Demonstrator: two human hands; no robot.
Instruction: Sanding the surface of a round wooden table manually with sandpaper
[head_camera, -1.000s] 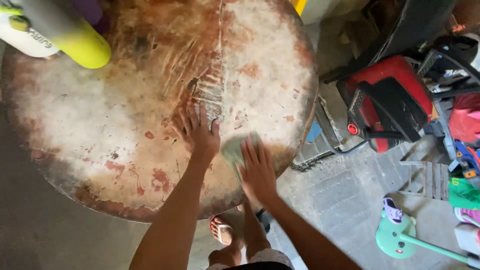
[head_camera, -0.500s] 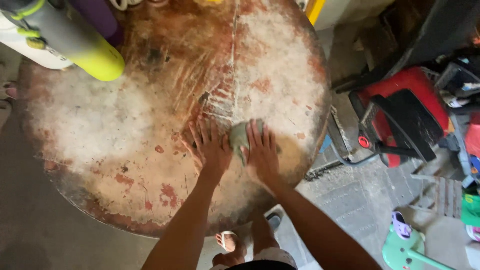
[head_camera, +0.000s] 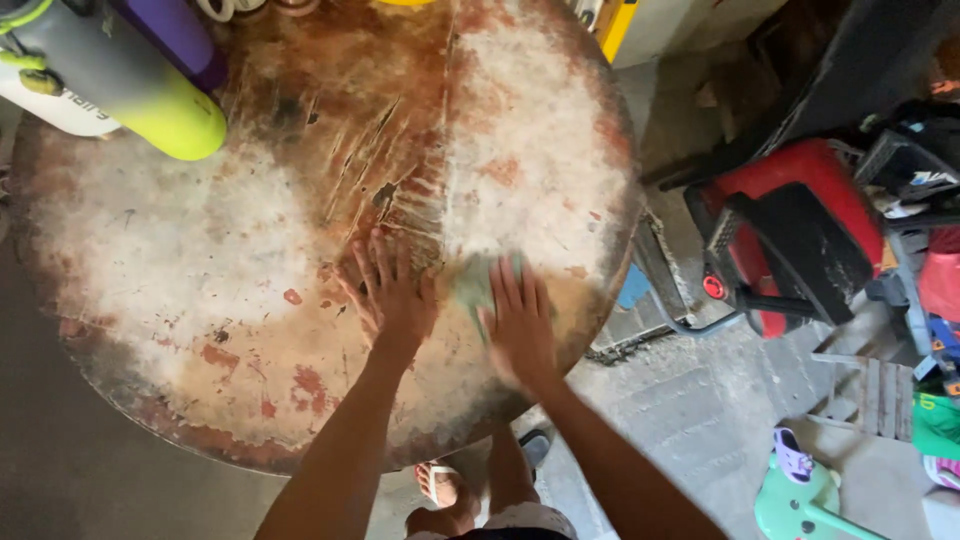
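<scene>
A round, worn wooden table (head_camera: 180, 260) with reddish flaking patches and a pale dusty surface fills the view. My left hand (head_camera: 388, 290) lies flat on the tabletop with fingers spread, just below a cracked seam. My right hand (head_camera: 520, 320) presses a small greenish cloth (head_camera: 470, 280) against the table near its right front edge; the cloth is blurred and partly under my fingers.
A grey and yellow bottle (head_camera: 130, 85) and a purple one (head_camera: 175, 35) lie at the table's back left. A red and black machine (head_camera: 790, 230) stands on the concrete floor to the right, with a green toy (head_camera: 800, 495) lower right. My sandalled feet (head_camera: 440, 485) show below the table.
My right hand with the cloth slid up to the seam beside the left hand, then came back down slightly. The left hand stayed flat in place.
</scene>
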